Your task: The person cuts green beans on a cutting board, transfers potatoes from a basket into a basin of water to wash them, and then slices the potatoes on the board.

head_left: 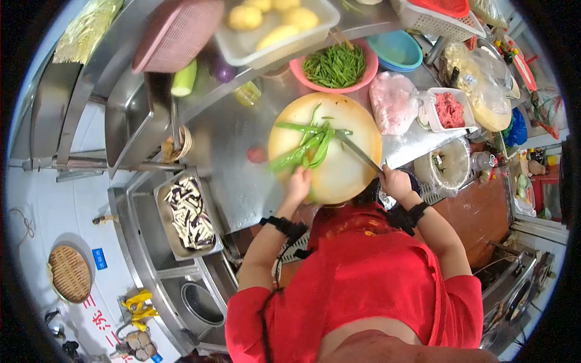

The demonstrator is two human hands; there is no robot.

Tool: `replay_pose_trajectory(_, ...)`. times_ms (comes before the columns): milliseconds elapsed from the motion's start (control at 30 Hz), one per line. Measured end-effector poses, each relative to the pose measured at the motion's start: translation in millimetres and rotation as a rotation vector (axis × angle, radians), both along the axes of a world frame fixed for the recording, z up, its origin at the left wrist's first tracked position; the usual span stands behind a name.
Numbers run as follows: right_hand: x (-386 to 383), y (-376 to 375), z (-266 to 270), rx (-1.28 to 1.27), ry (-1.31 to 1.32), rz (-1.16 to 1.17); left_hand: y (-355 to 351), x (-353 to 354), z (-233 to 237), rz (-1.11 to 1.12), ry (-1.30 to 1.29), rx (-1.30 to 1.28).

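Observation:
A round, pale cutting board (345, 172) with a browned edge lies on the steel counter. Several long green peppers (321, 148) are spread loosely across its left half. At the lower end of these peppers, my left hand (299, 184) has its fingers closed on one or more of them. My right hand (396, 183) grips a knife (361, 153) by the handle at the board's right edge. The knife's blade slants up and left over the board, its tip overlapping the peppers in this view.
Behind the board stands a pink bowl (370, 68) of cut green strips, beside blue basins (396, 51). To the right are bagged pink meat (392, 103), a white tub of minced meat (449, 112) and a lined bucket (442, 163). A tray (175, 245) of eggplant strips is at left.

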State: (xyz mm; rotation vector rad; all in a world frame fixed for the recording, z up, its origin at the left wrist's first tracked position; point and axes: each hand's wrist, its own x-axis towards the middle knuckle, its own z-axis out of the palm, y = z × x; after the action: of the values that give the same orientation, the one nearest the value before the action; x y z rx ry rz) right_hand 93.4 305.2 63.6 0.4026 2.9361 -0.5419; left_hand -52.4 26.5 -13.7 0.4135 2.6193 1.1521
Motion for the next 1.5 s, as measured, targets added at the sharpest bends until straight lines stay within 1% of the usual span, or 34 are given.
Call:
replay_pose_trajectory(67,-1,0,2,0.005,-0.006,0.010,4,12,12,-0.096,0.197,-0.299)
replay_pose_trajectory(100,0,1,0,0.001,0.004,0.029,4,17,21,-0.088,0.182,-0.306)
replay_pose_trajectory(167,1,4,-2,0.003,0.012,0.058,8,18,35,-0.011,0.241,-0.357)
replay_pose_trajectory(200,1,4,-2,0.002,0.001,0.063,7,16,37,0.000,0.234,-0.358)
replay_pose_trajectory(267,-4,7,-4,0.008,0.007,0.078,3,2,42,0.111,0.291,-0.327)
replay_pose_trajectory(300,-3,7,-5,0.002,0.014,0.083,1,-7,47,0.133,0.285,-0.350)
replay_pose_trajectory(333,-2,7,-6,-0.002,0.023,0.084,-4,-12,43,0.142,0.292,-0.345)
replay_pose_trajectory(367,-2,7,-6,0.016,0.001,0.075,-8,-20,33,0.144,0.454,-0.312)
replay_pose_trajectory(433,-3,8,-5,0.018,0.016,0.083,-3,-26,50,0.155,0.727,-0.291)
replay_pose_trajectory(467,-3,9,-6,0.006,0.017,0.091,-2,-19,57,0.155,0.717,-0.298)
replay_pose_trajectory(533,-2,7,-6,-0.007,0.013,0.090,11,-3,80,0.074,0.501,-0.182)
replay_pose_trajectory(567,-4,9,-5,-0.012,0.023,0.087,20,7,86,-0.009,0.344,-0.185)
replay_pose_trajectory(633,-1,9,-7,-0.007,0.029,0.080,36,23,61,-0.242,0.295,0.067)
replay_pose_trajectory(667,-2,9,-9,-0.003,0.043,0.073,47,28,52,-0.316,0.071,0.176)
replay_pose_trajectory(733,-2,8,-9,-0.008,0.047,0.081,60,31,34,-0.442,0.207,0.165)
replay_pose_trajectory(767,-1,9,-9,-0.009,0.053,0.086,60,30,29,-0.444,0.204,0.165)
replay_pose_trajectory(833,0,8,-10,-0.007,0.046,0.083,66,26,32,-0.285,0.499,-0.030)
replay_pose_trajectory(867,-1,9,-10,-0.003,0.045,0.080,68,18,32,-0.288,0.503,-0.026)
replay_pose_trajectory(933,-3,10,-11,0.003,0.049,0.073,61,0,30,0.054,0.631,-0.270)
replay_pose_trajectory(967,-1,8,-12,0.007,0.047,0.071,55,-6,30,0.050,0.627,-0.274)
replay_pose_trajectory(1033,0,6,-11,0.001,0.052,0.064,45,-18,30,-0.076,0.635,-0.386)
replay_pose_trajectory(1133,0,7,-10,-0.004,0.068,0.045,39,-24,29,-0.152,0.578,-0.350)
replay_pose_trajectory(1200,0,5,-9,-0.013,0.071,0.035,30,-15,31,-0.153,0.538,-0.326)
replay_pose_trajectory(1267,0,5,-6,-0.004,0.060,0.044,19,-2,33,-0.131,0.333,-0.205)
replay_pose_trajectory(1300,-1,5,-6,-0.005,0.057,0.039,19,12,48,-0.119,0.163,-0.192)
replay_pose_trajectory(1333,-1,5,-7,0.005,0.047,0.044,19,25,46,-0.124,0.159,-0.193)
replay_pose_trajectory(1400,1,6,-8,0.013,0.027,0.053,21,52,38,-0.254,0.425,-0.079)
replay_pose_trajectory(1433,1,9,-9,0.008,0.043,0.084,24,60,31,-0.250,0.574,-0.021)
replay_pose_trajectory(1500,-2,16,-8,0.016,0.039,0.144,28,62,24,-0.204,0.590,-0.003)
